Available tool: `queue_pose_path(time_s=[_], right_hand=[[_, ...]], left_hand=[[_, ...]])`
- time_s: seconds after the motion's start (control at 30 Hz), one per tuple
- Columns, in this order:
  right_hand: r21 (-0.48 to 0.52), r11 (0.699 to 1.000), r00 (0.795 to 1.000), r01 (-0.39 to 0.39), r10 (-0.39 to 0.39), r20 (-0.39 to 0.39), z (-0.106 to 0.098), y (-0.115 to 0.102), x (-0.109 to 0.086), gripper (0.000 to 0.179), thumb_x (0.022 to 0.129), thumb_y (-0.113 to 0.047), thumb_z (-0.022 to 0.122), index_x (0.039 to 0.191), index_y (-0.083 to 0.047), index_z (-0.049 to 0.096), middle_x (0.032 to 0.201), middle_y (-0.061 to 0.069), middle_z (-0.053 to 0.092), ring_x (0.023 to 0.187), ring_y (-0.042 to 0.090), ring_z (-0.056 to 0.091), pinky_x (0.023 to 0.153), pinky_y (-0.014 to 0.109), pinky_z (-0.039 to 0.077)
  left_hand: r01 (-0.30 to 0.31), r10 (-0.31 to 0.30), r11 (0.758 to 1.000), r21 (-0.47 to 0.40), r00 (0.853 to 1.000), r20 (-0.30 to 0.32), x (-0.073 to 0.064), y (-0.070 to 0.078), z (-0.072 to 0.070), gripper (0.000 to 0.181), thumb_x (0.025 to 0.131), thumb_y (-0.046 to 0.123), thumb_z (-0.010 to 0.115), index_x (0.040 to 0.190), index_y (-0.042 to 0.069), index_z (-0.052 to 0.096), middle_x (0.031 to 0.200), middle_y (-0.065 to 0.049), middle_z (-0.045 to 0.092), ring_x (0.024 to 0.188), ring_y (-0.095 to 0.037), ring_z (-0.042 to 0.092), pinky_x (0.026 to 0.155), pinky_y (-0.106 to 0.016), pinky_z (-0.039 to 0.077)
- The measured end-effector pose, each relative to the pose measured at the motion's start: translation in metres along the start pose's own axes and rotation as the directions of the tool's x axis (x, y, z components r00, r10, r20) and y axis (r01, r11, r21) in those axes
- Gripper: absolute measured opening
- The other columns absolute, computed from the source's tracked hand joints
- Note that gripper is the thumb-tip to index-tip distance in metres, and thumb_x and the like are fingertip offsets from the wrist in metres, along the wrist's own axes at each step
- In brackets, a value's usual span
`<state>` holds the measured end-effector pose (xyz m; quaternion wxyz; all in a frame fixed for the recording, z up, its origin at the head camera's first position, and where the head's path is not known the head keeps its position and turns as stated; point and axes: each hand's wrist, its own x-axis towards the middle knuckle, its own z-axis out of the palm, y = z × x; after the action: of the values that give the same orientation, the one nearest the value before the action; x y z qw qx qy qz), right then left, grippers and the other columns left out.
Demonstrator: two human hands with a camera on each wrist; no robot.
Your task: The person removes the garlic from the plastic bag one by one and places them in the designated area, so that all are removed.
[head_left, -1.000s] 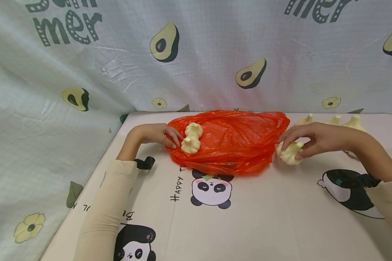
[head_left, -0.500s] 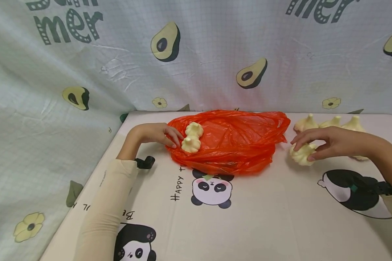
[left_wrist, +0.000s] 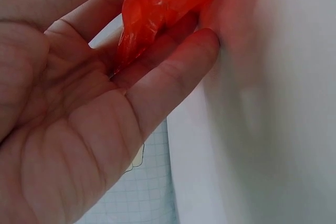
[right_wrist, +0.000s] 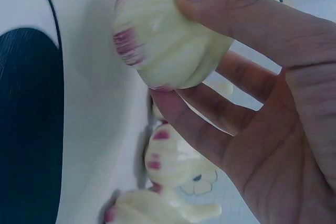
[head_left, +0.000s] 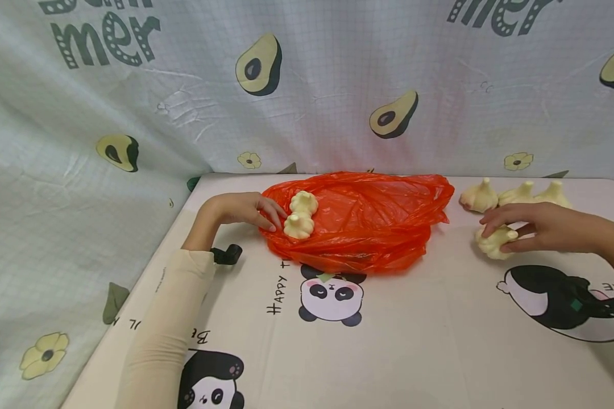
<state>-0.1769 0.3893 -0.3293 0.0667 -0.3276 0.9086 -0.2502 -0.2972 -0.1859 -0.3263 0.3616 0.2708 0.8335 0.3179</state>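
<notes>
My right hand (head_left: 524, 227) pinches a garlic bulb (right_wrist: 168, 35), pale with purple streaks, between thumb and fingers. It is low over the table, right of a crumpled red plastic bag (head_left: 368, 210). My left hand (head_left: 245, 209) is at the bag's left edge, and the left wrist view has the red film (left_wrist: 163, 9) between its thumb and fingers. Two garlic bulbs (head_left: 301, 215) lie touching on the bag beside those fingertips. Beyond my right hand, several more garlic bulbs (head_left: 478, 197) stand in a row, stems up.
A white table (head_left: 399, 341) printed with pandas extends in front of both arms. Behind it hangs a pale curtain (head_left: 327, 113) with avocado prints, meeting the table's back edge. A black wrist strap (head_left: 227, 254) is on the left forearm.
My right hand has moved rightward, away from the bag, carrying the garlic bulb with it. The left hand, the bag and the two bulbs on it have stayed in place.
</notes>
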Motion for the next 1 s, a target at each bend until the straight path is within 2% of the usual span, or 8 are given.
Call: queue_pose_path(time_s=[0.13, 0.2, 0.43, 0.57, 0.7, 0.8, 0.9, 1.0], right_hand=[[-0.095, 0.994, 0.997, -0.052, 0.047, -0.06, -0.002, 0.005, -0.007, 0.041, 0.075, -0.005, 0.088, 0.105, -0.029, 0.073, 0.121, -0.035, 0.054, 0.111, -0.024, 0.043, 0.072, 0.017, 0.054], [-0.141, 0.987, 0.994, -0.078, 0.066, -0.083, -0.003, 0.007, -0.009, 0.042, 0.073, -0.006, 0.089, 0.103, -0.031, 0.073, 0.119, -0.035, 0.054, 0.108, -0.025, 0.042, 0.07, 0.016, 0.054], [-0.295, 0.946, 0.989, -0.135, 0.109, -0.102, -0.007, 0.012, -0.011, 0.044, 0.07, -0.012, 0.092, 0.099, -0.038, 0.072, 0.115, -0.015, 0.064, 0.102, -0.017, 0.05, 0.07, 0.021, 0.056], [-0.355, 0.922, 0.986, -0.154, 0.121, -0.113, -0.01, 0.014, -0.012, 0.044, 0.07, -0.012, 0.092, 0.098, -0.04, 0.072, 0.111, -0.02, 0.063, 0.097, -0.012, 0.054, 0.072, 0.022, 0.053], [-0.386, 0.898, 0.977, -0.211, 0.19, -0.093, -0.013, 0.014, -0.009, 0.04, 0.073, -0.016, 0.091, 0.099, -0.039, 0.072, 0.111, -0.017, 0.065, 0.095, -0.006, 0.056, 0.073, 0.024, 0.051], [-0.389, 0.884, 0.964, -0.26, 0.262, -0.049, -0.016, 0.012, -0.008, 0.034, 0.078, -0.018, 0.088, 0.103, -0.035, 0.073, 0.116, -0.007, 0.068, 0.099, 0.004, 0.058, 0.079, 0.031, 0.054], [-0.381, 0.879, 0.95, -0.288, 0.311, -0.002, -0.018, 0.012, -0.007, 0.03, 0.083, -0.017, 0.084, 0.108, -0.027, 0.073, 0.121, 0.004, 0.069, 0.108, 0.022, 0.062, 0.087, 0.047, 0.056], [-0.395, 0.874, 0.951, -0.284, 0.31, 0.003, -0.018, 0.013, -0.008, 0.031, 0.083, -0.013, 0.083, 0.111, -0.022, 0.074, 0.121, 0.007, 0.069, 0.111, 0.033, 0.062, 0.09, 0.055, 0.054]], left_hand=[[-0.006, 0.006, 1.0, 0.003, 1.0, 0.001, 0.0, 0.0, 0.0, 0.018, 0.095, 0.003, 0.065, 0.107, 0.0, 0.077, 0.142, -0.015, 0.058, 0.139, -0.033, 0.043, 0.107, -0.04, 0.045], [-0.008, 0.008, 1.0, 0.004, 1.0, 0.001, -0.001, 0.0, 0.0, 0.018, 0.095, 0.003, 0.064, 0.106, 0.0, 0.077, 0.142, -0.015, 0.058, 0.139, -0.033, 0.043, 0.106, -0.04, 0.045], [-0.01, 0.01, 1.0, 0.007, 1.0, 0.001, 0.0, 0.0, 0.0, 0.018, 0.095, 0.003, 0.064, 0.106, 0.001, 0.077, 0.143, -0.015, 0.058, 0.139, -0.033, 0.043, 0.107, -0.04, 0.045], [-0.004, 0.004, 1.0, 0.006, 1.0, -0.002, 0.0, 0.0, 0.001, 0.017, 0.095, 0.003, 0.065, 0.106, 0.001, 0.078, 0.142, -0.015, 0.058, 0.139, -0.032, 0.043, 0.106, -0.04, 0.045], [-0.005, 0.005, 1.0, 0.009, 1.0, -0.001, 0.0, 0.0, 0.001, 0.017, 0.095, 0.004, 0.065, 0.106, 0.002, 0.078, 0.143, -0.014, 0.058, 0.14, -0.032, 0.042, 0.107, -0.041, 0.045], [-0.008, 0.008, 1.0, 0.015, 1.0, 0.0, 0.0, 0.0, 0.001, 0.017, 0.095, 0.004, 0.065, 0.106, 0.002, 0.078, 0.143, -0.014, 0.058, 0.14, -0.033, 0.042, 0.108, -0.042, 0.045], [-0.014, 0.014, 1.0, 0.017, 1.0, 0.002, 0.0, 0.0, 0.001, 0.017, 0.095, 0.004, 0.065, 0.105, 0.002, 0.078, 0.143, -0.015, 0.058, 0.14, -0.033, 0.042, 0.108, -0.041, 0.044], [-0.021, 0.021, 1.0, 0.014, 1.0, 0.002, 0.0, -0.001, 0.001, 0.016, 0.095, 0.003, 0.066, 0.106, 0.001, 0.078, 0.143, -0.015, 0.058, 0.141, -0.033, 0.041, 0.107, -0.04, 0.044]])
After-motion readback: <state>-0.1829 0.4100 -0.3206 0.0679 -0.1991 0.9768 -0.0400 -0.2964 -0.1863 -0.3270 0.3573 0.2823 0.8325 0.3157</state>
